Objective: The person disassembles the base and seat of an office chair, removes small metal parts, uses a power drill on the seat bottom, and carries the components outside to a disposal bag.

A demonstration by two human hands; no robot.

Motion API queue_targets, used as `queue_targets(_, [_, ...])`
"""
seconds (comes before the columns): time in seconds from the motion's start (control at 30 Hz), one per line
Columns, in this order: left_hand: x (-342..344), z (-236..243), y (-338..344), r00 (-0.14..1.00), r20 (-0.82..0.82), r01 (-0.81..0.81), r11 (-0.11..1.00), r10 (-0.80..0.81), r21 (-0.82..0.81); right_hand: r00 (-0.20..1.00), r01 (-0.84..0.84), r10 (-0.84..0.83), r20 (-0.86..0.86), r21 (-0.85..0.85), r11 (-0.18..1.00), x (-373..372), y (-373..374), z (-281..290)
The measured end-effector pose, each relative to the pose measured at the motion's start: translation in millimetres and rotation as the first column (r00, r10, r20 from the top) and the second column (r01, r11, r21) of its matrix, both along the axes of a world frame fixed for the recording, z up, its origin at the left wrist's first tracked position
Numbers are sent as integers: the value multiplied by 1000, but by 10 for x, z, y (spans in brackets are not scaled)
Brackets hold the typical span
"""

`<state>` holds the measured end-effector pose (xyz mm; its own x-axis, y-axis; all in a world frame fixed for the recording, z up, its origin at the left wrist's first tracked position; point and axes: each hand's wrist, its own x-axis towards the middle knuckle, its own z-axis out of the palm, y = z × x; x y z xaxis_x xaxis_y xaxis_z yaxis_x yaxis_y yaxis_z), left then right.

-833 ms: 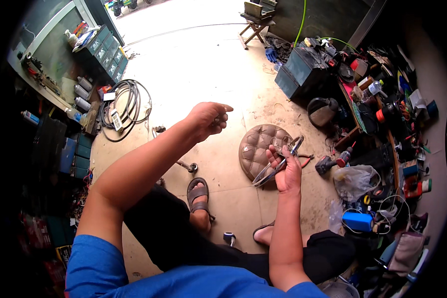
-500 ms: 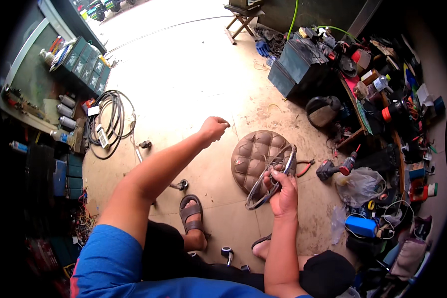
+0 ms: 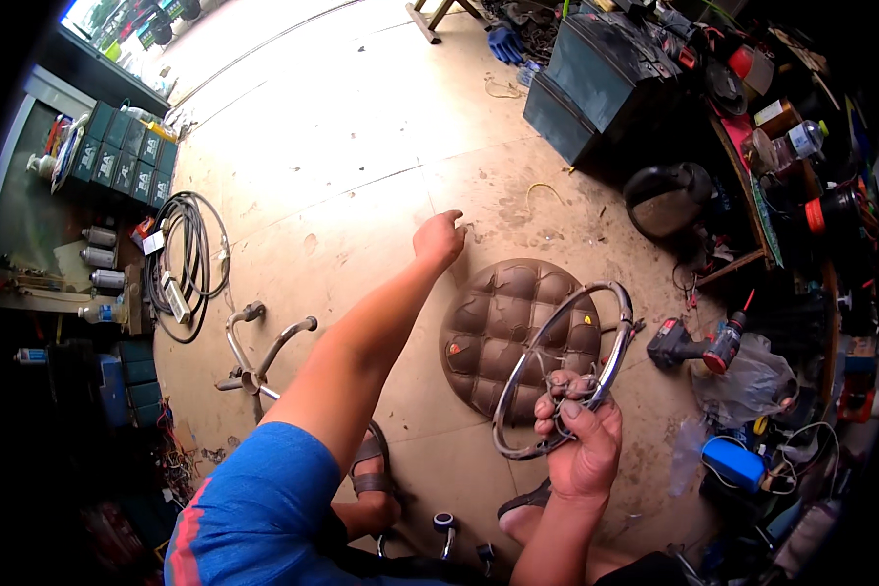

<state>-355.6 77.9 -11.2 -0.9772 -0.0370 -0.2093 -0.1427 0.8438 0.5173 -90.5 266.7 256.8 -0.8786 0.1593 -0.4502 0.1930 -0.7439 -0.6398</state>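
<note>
My right hand [image 3: 584,439] is closed around a shiny metal ring [image 3: 618,361], with thin wire-like strands [image 3: 542,359] across its inside near my fingers. The ring is held tilted over the right side of a round, brown, tufted stool seat [image 3: 493,337] lying on the floor. My left arm is stretched forward. My left hand [image 3: 439,239] is low over the floor just beyond the seat, its fingers drawn together; whatever may be between them is too small to make out.
A cordless drill [image 3: 698,342] and a clear plastic bag [image 3: 752,381] lie to the right. A metal stool base [image 3: 254,376] stands at left, near a coiled black cable [image 3: 200,264]. Dark battery boxes [image 3: 596,88] and a cluttered bench [image 3: 752,195] line the far right.
My left hand has reached farther forward and down toward the floor. My right hand has turned the ring so its round opening shows more widely. The whole view has shifted.
</note>
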Motion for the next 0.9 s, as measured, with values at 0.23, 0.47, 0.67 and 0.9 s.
queue_targets(0.23, [-175, -349, 167, 996, 22, 86, 990, -84, -113, 996, 31, -27, 90, -38, 999, -54, 9, -99])
queue_targets(0.47, [77, 391, 139, 980, -184, -24, 957, 81, 290, 989, 133, -120, 88, -164, 978, -95, 44, -190])
queue_targets(0.67, [1104, 2782, 226, 721, -572, 641, 690, -391, 336, 981, 182, -191, -18, -229, 956, -101, -185, 24])
queue_targets(0.9, [1778, 3344, -91, 493, -522, 827, 561, -696, 33, 1000, 4, 4, 23, -327, 945, -64, -568, 292])
